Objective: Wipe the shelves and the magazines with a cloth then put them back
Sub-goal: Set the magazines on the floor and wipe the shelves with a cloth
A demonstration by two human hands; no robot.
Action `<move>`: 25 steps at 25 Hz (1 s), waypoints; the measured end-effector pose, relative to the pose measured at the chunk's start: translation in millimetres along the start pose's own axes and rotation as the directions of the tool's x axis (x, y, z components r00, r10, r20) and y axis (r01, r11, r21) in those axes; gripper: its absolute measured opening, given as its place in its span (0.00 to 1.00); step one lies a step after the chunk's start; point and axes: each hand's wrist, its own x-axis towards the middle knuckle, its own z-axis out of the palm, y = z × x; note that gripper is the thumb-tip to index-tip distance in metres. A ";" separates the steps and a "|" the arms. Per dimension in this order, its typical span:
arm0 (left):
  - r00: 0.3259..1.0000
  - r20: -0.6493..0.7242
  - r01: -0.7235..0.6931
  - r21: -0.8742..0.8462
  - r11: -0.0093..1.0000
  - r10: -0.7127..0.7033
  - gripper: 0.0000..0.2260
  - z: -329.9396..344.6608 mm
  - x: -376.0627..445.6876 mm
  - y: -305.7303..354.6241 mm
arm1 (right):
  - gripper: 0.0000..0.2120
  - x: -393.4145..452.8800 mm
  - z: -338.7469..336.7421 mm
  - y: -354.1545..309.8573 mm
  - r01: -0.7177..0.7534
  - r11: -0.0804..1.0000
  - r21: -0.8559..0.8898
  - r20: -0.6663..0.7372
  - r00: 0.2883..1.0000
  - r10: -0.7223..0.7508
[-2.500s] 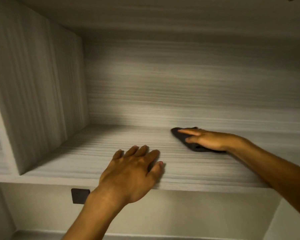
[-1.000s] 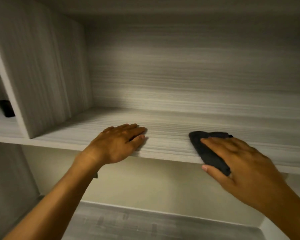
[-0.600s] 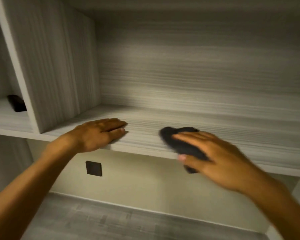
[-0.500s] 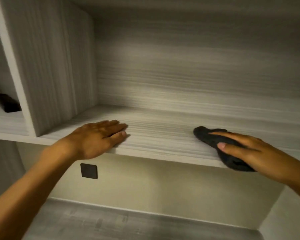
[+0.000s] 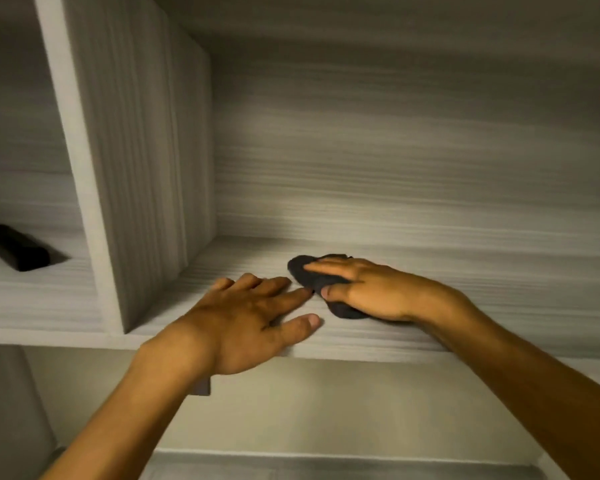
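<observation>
A grey wood-grain shelf (image 5: 465,289) runs across the view, with nothing on this stretch but my hands and the cloth. A dark bunched cloth (image 5: 305,275) lies on it left of the middle. My right hand (image 5: 378,292) presses the cloth down with fingers stretched out flat and the thumb lying on its near edge. My left hand (image 5: 246,323) rests flat on the shelf's front edge, fingers spread, its fingertips almost touching the cloth. No magazines are in view.
An upright divider panel (image 5: 136,168) closes the compartment on the left. Beyond it, a dark oblong object (image 5: 14,251) lies on the neighbouring shelf. A small dark wall plate (image 5: 201,388) shows below my left wrist. A lower grey surface (image 5: 326,467) lies underneath.
My right hand has swept the cloth leftward along the shelf, ending beside my left hand. The left hand stayed planted on the front edge. The view has shifted right and closer.
</observation>
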 end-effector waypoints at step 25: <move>0.985 -0.170 -0.027 -0.110 0.994 0.008 0.27 7.7 -2.1 -8.3 | 0.18 34.9 -52.4 95.6 -0.248 0.931 -0.269 -0.079 0.969 0.235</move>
